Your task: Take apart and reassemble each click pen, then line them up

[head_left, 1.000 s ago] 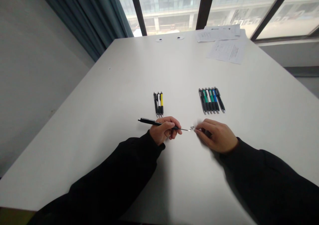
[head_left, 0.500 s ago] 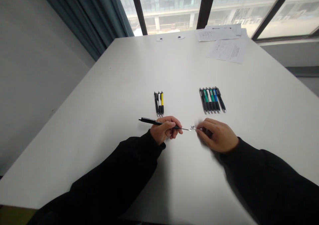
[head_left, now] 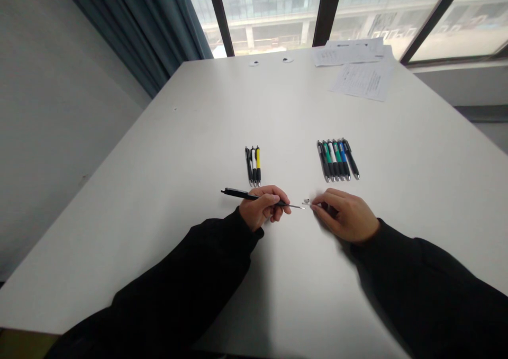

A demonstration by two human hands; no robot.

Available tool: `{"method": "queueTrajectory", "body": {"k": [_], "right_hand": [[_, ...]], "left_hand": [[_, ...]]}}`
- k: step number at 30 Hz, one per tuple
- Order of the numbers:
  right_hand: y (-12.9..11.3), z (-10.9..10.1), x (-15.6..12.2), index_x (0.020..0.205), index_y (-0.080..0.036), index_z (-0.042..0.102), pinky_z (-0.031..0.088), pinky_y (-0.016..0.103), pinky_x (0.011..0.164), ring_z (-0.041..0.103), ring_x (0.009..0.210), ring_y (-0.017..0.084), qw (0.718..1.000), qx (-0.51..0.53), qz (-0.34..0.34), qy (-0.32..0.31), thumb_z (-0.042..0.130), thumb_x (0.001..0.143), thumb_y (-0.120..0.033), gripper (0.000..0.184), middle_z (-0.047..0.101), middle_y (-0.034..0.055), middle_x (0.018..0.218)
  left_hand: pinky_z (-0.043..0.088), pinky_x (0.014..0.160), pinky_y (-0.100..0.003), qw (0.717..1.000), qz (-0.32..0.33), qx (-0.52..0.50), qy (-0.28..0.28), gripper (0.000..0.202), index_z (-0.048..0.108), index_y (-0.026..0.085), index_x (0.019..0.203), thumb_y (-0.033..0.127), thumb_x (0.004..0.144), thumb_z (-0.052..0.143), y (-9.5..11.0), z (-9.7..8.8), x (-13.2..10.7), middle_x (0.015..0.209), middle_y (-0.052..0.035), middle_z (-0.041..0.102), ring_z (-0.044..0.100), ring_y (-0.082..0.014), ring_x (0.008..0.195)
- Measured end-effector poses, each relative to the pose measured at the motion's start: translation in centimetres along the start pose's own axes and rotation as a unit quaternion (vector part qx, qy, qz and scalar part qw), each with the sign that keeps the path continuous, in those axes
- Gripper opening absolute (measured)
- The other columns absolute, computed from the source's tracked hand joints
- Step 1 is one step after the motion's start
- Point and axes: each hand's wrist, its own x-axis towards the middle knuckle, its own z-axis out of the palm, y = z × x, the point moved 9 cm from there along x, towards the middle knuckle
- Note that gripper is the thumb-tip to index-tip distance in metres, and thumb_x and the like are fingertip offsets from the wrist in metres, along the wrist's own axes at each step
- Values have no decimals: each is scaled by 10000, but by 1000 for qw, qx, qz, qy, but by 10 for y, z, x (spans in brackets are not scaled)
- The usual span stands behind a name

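My left hand (head_left: 268,204) is closed around a black pen (head_left: 240,193) that lies nearly level, its top pointing left. The thin bare refill (head_left: 294,206) sticks out of the pen's front end towards the right. Just beyond the refill's tip, my right hand (head_left: 346,214) pinches a tiny thin piece (head_left: 308,204), apparently the pen's spring, between thumb and forefinger. Next to those fingertips a small silvery pen tip (head_left: 306,200) lies on the white table (head_left: 293,285).
Beyond my left hand lies a row of black, white and yellow pens (head_left: 254,166). Several pens with black, green, white and blue barrels (head_left: 337,160) lie beyond my right hand. Printed papers (head_left: 361,78) and two small oval pieces (head_left: 288,60) are by the window.
My right hand has shifted slightly left with the thin piece, towards the refill's tip. My left hand and the pen have stayed still.
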Motion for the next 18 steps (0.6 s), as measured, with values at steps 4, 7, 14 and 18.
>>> {"method": "queueTrajectory", "body": {"k": [4, 7, 14, 18], "right_hand": [[0, -1, 0, 881, -187, 688, 427, 276, 638, 575, 648, 157, 1000, 3, 2, 2, 559, 896, -304, 175, 626, 33, 745], [3, 0, 0, 895, -187, 686, 431, 276, 640, 575, 653, 155, 1000, 11, 7, -1, 564, 896, -305, 171, 627, 34, 759], [-2, -8, -2, 797, -169, 633, 387, 268, 560, 491, 566, 130, 998, 34, -9, 47, 599, 879, -291, 150, 537, 8, 661], [-18, -20, -5, 867, -155, 621, 379, 253, 521, 444, 522, 102, 988, 127, -42, 80, 623, 872, -241, 86, 511, -4, 673]], "left_hand": [[329, 370, -194, 1000, 1, 0, 1, 235, 638, 77, 728, 306, 677, 661, 0, 0, 0, 605, -82, 679, 510, -92, 392], [329, 366, -194, 1000, 2, -4, -2, 228, 642, 77, 723, 300, 679, 662, 1, 1, 0, 603, -83, 681, 513, -94, 390], [340, 366, -191, 1000, 3, -10, -7, 233, 647, 78, 728, 305, 690, 676, 0, 1, 0, 614, -83, 687, 518, -93, 391], [357, 365, -200, 1000, -9, 5, -24, 281, 648, 82, 770, 355, 721, 692, -4, 4, 0, 667, -88, 700, 535, -98, 408]]}}
